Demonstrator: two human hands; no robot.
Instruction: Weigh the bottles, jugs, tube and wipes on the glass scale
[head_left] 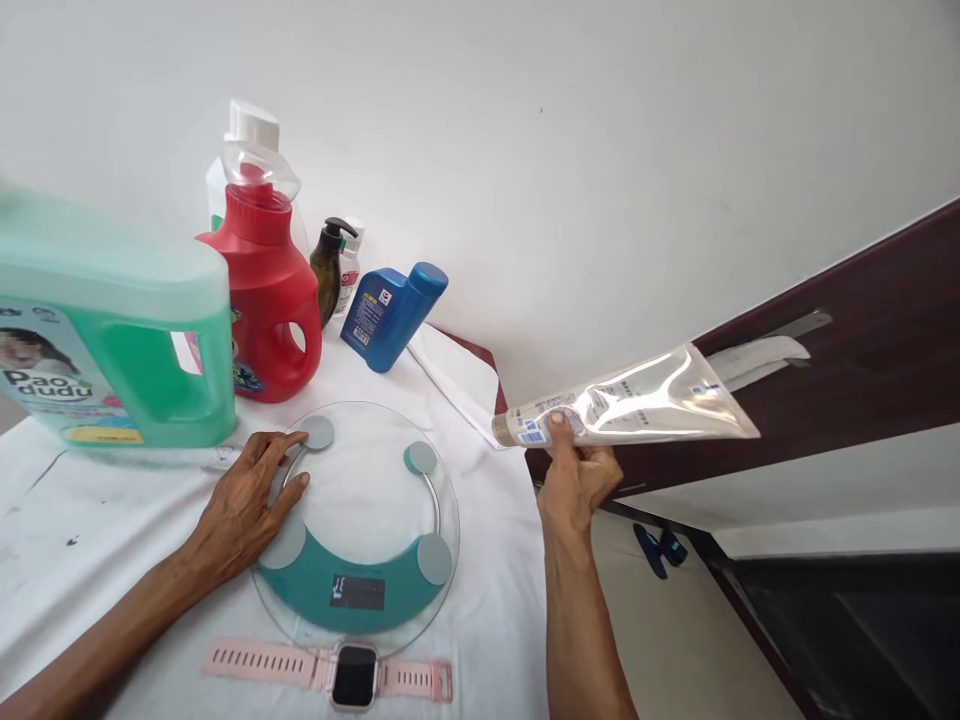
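My right hand (574,480) grips a shiny silver squeeze tube (626,400) near its capped end, holding it sideways past the table's right edge. The tube's cap points left and its flat end points right. My left hand (244,500) lies with fingers stretched out on the left rim of a round glass scale (360,490). Green and grey parts show on the scale, and its small dark display is lit with characters. Just below the scale, partly against its front rim, a smartwatch (354,676) with a pink strap lies flat.
A big green jug (172,400) stands at the left, beside a red detergent bottle (262,290). Behind are a dark pump bottle (326,270) and white bottles. A blue bottle (390,315) stands near the wall. White cloth (495,580) covers the table; slippers (660,548) lie on the floor.
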